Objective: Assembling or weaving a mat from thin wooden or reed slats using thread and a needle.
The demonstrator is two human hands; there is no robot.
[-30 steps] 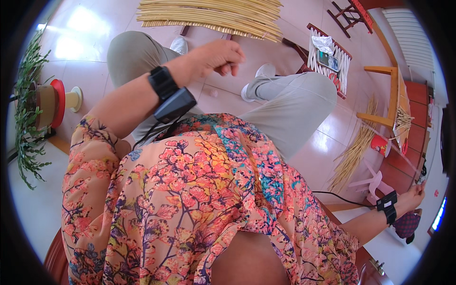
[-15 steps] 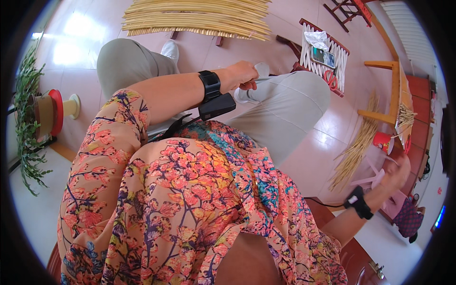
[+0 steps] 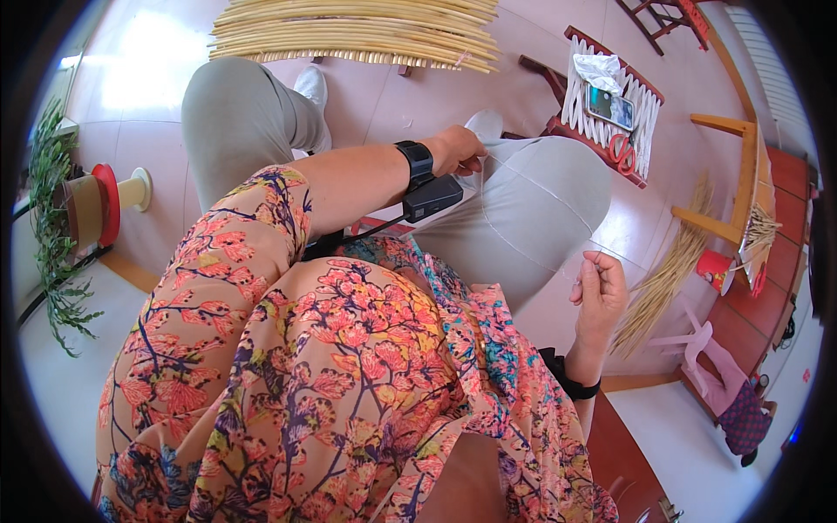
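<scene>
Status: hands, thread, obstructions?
Left hand closed, thread at fingertips. Right hand likewise. Thread curves across right trouser leg. Scissors on stool, apart from both hands.

I see the left hand (image 3: 459,150) and right hand (image 3: 602,292) pinching a thin thread (image 3: 549,191) over gray trousers (image 3: 567,166), with red scissors (image 3: 621,153) near a phone (image 3: 609,106).

The room is bright, and a broad white glare washes out the tiled floor (image 3: 148,74) at upper left. Soft shade darkens the underside of the left hand (image 3: 460,152); the right hand (image 3: 602,289) looks fairly sharp. The fisheye bows the pale sticks (image 3: 353,33), blackens the corners and softens detail near the rim.
</scene>
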